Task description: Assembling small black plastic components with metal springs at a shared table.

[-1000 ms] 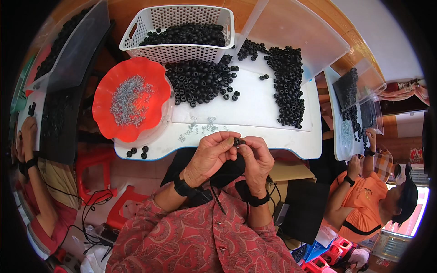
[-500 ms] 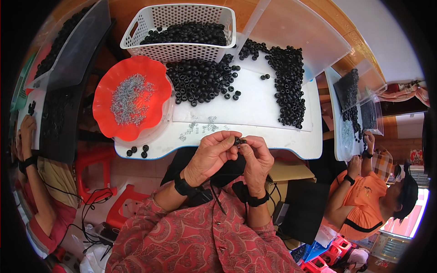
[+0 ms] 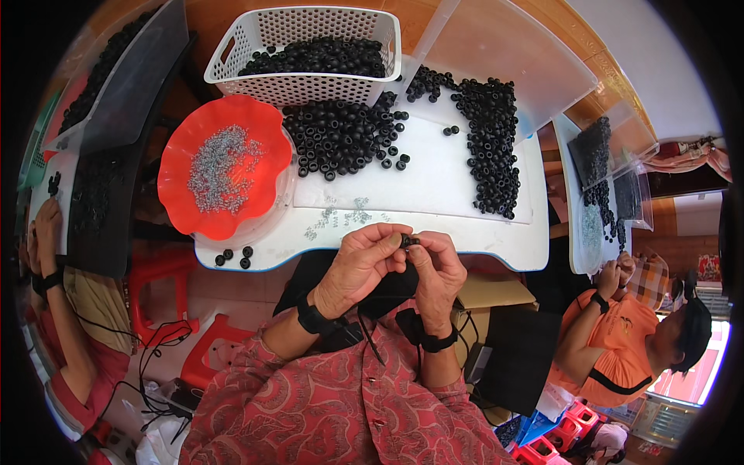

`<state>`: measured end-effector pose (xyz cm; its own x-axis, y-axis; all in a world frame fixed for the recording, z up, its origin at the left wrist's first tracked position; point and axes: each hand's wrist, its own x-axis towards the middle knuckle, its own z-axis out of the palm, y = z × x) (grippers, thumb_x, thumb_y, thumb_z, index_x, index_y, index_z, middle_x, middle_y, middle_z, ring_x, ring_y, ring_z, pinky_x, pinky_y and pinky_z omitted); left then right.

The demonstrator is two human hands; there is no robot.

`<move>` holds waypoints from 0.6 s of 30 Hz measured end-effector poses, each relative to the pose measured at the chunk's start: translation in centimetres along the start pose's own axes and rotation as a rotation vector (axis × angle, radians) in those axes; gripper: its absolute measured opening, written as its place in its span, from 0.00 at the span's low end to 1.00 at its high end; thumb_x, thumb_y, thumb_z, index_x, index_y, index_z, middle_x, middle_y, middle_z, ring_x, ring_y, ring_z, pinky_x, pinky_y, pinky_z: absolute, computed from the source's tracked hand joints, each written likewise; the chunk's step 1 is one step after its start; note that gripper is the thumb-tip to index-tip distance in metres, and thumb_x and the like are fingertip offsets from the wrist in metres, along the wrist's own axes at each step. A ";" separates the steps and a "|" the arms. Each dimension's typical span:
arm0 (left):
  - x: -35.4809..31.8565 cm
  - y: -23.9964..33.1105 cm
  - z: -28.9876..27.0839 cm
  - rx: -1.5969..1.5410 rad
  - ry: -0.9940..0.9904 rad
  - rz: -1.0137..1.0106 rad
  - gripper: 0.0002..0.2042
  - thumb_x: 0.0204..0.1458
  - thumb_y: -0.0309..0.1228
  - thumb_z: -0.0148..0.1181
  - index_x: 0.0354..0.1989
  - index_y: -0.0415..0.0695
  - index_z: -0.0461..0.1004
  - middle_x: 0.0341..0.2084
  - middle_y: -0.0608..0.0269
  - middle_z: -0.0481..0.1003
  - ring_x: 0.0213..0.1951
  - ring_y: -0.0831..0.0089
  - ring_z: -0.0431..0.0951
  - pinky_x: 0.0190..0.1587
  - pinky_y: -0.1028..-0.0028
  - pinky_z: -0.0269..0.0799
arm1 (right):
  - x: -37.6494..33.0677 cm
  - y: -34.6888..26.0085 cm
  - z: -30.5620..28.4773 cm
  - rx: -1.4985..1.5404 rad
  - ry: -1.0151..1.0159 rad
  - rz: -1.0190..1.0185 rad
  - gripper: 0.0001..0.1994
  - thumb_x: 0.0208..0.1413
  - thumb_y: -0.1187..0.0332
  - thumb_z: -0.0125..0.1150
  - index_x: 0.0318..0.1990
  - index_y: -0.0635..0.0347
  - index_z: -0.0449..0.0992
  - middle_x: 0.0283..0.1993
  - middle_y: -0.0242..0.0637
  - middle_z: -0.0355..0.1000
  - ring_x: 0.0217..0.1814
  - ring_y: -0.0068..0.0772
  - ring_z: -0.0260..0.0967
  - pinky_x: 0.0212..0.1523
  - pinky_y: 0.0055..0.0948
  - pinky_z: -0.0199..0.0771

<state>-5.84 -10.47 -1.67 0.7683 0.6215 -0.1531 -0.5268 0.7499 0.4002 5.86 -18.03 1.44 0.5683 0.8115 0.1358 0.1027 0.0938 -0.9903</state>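
Observation:
Just off the table's front edge, my left hand (image 3: 358,262) and my right hand (image 3: 439,273) meet fingertip to fingertip. Pinched between both is a small black round part (image 3: 407,241) with a hollow middle, partly covered by the fingers. Small clear plastic pieces (image 3: 358,211) lie scattered on the table just beyond my left hand. Farther off, a heap of black round hollow parts (image 3: 337,136) spreads over the white mat (image 3: 430,174). A second band of the same black parts (image 3: 494,155) runs along the mat's right side.
A red wavy-rimmed bowl (image 3: 174,174) holds more clear pieces at the left. Behind the heap stands a white perforated basket (image 3: 310,91) of black parts. Several loose black parts (image 3: 246,263) sit at the table's front-left. Co-workers sit on both sides, one in an orange shirt (image 3: 620,341).
My hands hold the same place, with the black part only slightly shifted between the fingertips. At the right, the co-worker's hands have drawn back from the side table and come together.

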 end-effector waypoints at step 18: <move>-0.3 -0.1 0.0 0.010 0.004 0.039 0.12 0.61 0.26 0.54 0.51 0.35 0.74 0.33 0.61 0.76 0.31 0.78 0.75 0.39 0.77 0.75 | 0.0 -0.7 0.3 -0.274 -0.017 -0.236 0.05 0.53 0.80 0.62 0.37 0.65 0.74 0.38 0.37 0.72 0.36 0.25 0.70 0.37 0.22 0.71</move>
<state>-6.04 -10.71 -1.66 0.7459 0.6510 -0.1410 -0.5525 0.7229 0.4149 5.51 -17.91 2.14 0.4898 0.7954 0.3569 0.4456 0.1234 -0.8867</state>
